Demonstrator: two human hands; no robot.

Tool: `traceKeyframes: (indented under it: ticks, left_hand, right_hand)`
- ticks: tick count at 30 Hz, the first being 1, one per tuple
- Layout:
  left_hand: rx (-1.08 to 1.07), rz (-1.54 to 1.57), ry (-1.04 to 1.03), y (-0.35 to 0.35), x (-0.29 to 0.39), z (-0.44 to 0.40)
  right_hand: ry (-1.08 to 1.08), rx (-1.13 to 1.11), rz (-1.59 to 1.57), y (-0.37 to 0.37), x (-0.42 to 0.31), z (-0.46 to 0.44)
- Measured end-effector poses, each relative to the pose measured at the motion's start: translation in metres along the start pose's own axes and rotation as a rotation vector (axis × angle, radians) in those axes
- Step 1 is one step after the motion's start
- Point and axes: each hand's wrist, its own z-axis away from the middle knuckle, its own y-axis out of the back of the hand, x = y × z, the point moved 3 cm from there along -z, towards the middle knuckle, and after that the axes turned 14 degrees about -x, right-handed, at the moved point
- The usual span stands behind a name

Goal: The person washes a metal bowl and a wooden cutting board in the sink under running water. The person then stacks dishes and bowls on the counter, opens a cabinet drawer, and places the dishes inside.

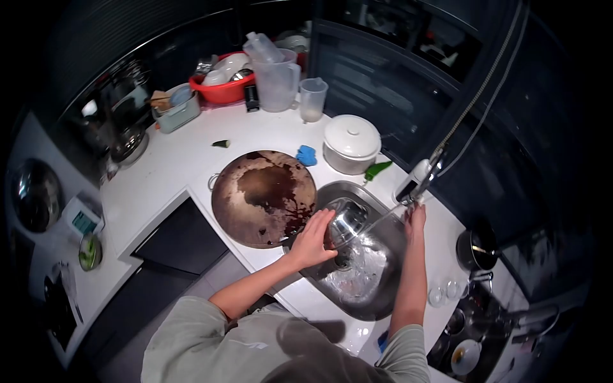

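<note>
My left hand grips the rim of a shiny metal bowl, which is tilted over the steel sink. At the faucet, on the sink's far right side, my right hand touches the base; its fingertips are partly hidden. A thin stream of water runs from the faucet towards the bowl, and the sink bottom looks wet. Left of the sink lies a large round, stained board. Beyond the sink stand a white lidded pot, a green pepper and a blue cloth.
Along the back are a red basin of dishes, a large plastic pitcher, a smaller jug and a grey-green container. At right are a black pot, small glasses and a stove.
</note>
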Motion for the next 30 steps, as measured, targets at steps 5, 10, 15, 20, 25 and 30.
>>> traceKeyframes:
  ticks: [5, 10, 15, 20, 25, 30]
  left_hand:
    - [0.095, 0.476, 0.171, 0.007, -0.004, 0.011]
    - [0.151, 0.560, 0.236, 0.003, -0.029, 0.018]
    - [0.207, 0.619, 0.253, 0.002, -0.041, 0.022]
    - [0.129, 0.639, 0.281, 0.019, -0.035, 0.020]
    - [0.060, 0.379, 0.126, 0.044, -0.037, 0.020]
    - [-0.096, 0.199, -0.155, 0.049, -0.057, 0.022]
  right_hand:
    - [0.086, -0.108, 0.233, 0.016, 0.009, -0.044]
    - [0.426, -0.109, 0.412, 0.039, 0.025, -0.079]
    - [0.012, 0.084, 0.785, 0.040, 0.001, -0.084]
    - [-0.252, -0.064, 0.283, 0.060, 0.021, -0.122]
    - [-0.209, -0.025, 0.118, 0.032, -0.002, -0.079]
    - [0.127, 0.570, 0.648, -0.011, 0.004, 0.013]
